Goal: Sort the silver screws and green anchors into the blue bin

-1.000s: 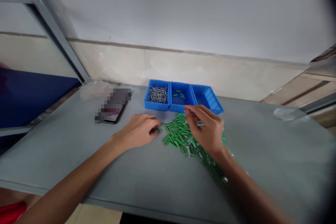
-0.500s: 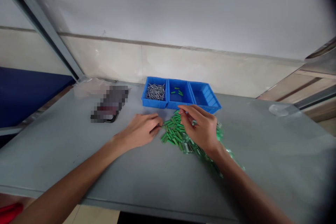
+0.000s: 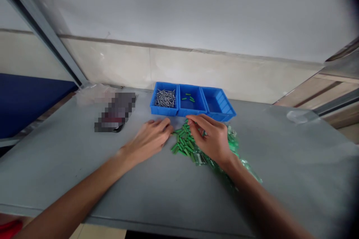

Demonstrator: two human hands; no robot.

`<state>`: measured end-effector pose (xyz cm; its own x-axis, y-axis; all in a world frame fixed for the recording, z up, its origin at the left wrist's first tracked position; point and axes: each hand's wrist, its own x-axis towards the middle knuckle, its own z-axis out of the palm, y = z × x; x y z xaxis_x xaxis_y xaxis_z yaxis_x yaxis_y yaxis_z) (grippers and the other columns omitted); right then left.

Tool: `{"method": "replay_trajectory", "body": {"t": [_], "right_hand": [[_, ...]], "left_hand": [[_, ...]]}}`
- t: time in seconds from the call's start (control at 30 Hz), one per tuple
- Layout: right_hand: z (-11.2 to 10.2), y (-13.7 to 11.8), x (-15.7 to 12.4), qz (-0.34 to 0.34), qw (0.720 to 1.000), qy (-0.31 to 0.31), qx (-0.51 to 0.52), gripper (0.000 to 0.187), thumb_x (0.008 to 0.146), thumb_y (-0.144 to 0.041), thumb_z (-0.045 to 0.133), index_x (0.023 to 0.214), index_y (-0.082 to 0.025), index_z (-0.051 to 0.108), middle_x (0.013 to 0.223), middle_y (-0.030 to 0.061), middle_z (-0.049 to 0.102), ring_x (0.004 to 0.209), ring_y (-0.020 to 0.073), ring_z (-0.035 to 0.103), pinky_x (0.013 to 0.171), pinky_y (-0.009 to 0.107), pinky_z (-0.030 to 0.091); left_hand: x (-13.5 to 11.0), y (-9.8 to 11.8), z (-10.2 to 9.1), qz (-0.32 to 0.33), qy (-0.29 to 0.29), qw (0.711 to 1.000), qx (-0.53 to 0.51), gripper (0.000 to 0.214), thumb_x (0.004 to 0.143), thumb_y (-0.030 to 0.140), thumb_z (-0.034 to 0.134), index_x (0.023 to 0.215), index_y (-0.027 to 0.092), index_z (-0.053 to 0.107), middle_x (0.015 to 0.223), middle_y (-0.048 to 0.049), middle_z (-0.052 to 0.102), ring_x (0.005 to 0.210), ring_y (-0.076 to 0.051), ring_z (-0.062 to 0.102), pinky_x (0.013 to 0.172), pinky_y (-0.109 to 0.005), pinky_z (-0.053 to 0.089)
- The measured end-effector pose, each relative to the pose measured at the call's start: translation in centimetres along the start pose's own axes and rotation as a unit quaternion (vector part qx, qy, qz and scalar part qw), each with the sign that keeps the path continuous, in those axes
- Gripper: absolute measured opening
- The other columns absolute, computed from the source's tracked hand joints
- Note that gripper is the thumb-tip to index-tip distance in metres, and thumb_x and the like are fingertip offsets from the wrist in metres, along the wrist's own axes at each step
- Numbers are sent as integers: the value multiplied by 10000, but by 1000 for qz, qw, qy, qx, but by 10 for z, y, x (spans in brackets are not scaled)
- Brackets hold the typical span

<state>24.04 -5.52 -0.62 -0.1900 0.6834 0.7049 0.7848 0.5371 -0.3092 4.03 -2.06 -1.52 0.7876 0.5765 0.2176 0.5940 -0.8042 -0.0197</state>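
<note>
A loose pile of small green wall plugs [image 3: 183, 142] lies on the grey table, between my hands. My left hand [image 3: 153, 137] rests at the pile's left edge, fingers curled down and closed, with a green plug at the fingertips. Over the right part of the pile is my right hand [image 3: 212, 136], thumb and index finger pinched together just in front of the blue bins; what sits in the pinch is too small to make out. Beneath my right hand and wrist lies a clear greenish plastic bag [image 3: 234, 143], partly covered.
Against the wall stand three joined blue bins. The left bin [image 3: 164, 111] contains metal screws, the middle bin [image 3: 192, 112] several green plugs. A blurred-out dark phone-like object [image 3: 116, 112] and crumpled clear plastic [image 3: 94, 94] lie left. Another clear plastic piece [image 3: 297, 117] lies far right.
My right hand has shifted slightly left, its pinched fingertips a little lower. My left hand stays at the pile's edge, its fingers slightly changed in pose. The bins' contents look the same.
</note>
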Motion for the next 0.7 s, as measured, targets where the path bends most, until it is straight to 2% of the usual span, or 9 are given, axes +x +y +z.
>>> {"method": "replay_trajectory", "body": {"t": [0.1,0.2,0.27,0.33,0.4,0.47,0.57,0.7], "right_hand": [[2,1,-2,1,1000,-5,1,217,856,-129,494,958,-185,676,744,28,685,515,98,567,513,229,448],[2,-3,-2,7,1000,0,30,199,843,-119,528,959,-183,676,760,28,685,520,96,561,512,231,449],[2,-9,-2,17,997,6,73,194,836,-113,545,968,-179,671,776,30,685,524,94,562,505,226,457],[0,-17,-1,23,993,14,119,196,831,-108,555,981,-171,663,787,35,682,524,90,563,489,218,467],[-1,-24,-1,21,989,19,147,197,826,-116,573,995,-173,656,779,30,674,517,88,563,473,214,475],[-2,-28,0,20,988,22,152,187,825,-128,590,990,-188,654,770,22,671,518,89,567,467,213,485],[-2,-29,0,26,988,24,151,166,830,-128,596,967,-199,659,775,20,678,545,94,589,473,214,499],[-1,-26,-2,27,989,21,145,166,831,-124,600,966,-199,660,793,22,682,546,91,583,478,219,499]], "left_hand": [[1,-2,-7,-16,34,998,-54,171,936,143,414,957,121,583,984,-92,595,816,-196,588,754,-338,454],[2,-1,-15,-59,76,969,-227,151,951,175,422,993,152,565,941,-46,616,766,-148,578,697,-273,452],[2,0,-18,-92,92,920,-370,141,951,230,449,973,166,574,828,-14,618,655,-109,544,595,-221,429],[3,2,-19,-118,91,853,-500,167,934,292,490,935,157,589,724,1,587,560,-84,490,508,-194,395],[4,3,-18,-131,86,792,-590,194,907,322,534,912,140,601,693,0,565,517,-70,456,456,-180,371],[4,3,-17,-136,81,753,-638,199,888,320,563,914,129,613,680,-5,561,507,-68,458,427,-174,363],[4,3,-17,-135,69,728,-668,195,887,296,565,944,121,629,625,-2,553,503,-76,479,409,-173,376],[4,3,-17,-138,70,722,-674,187,869,263,587,965,113,643,622,-7,581,501,-80,512,413,-176,423]]}}
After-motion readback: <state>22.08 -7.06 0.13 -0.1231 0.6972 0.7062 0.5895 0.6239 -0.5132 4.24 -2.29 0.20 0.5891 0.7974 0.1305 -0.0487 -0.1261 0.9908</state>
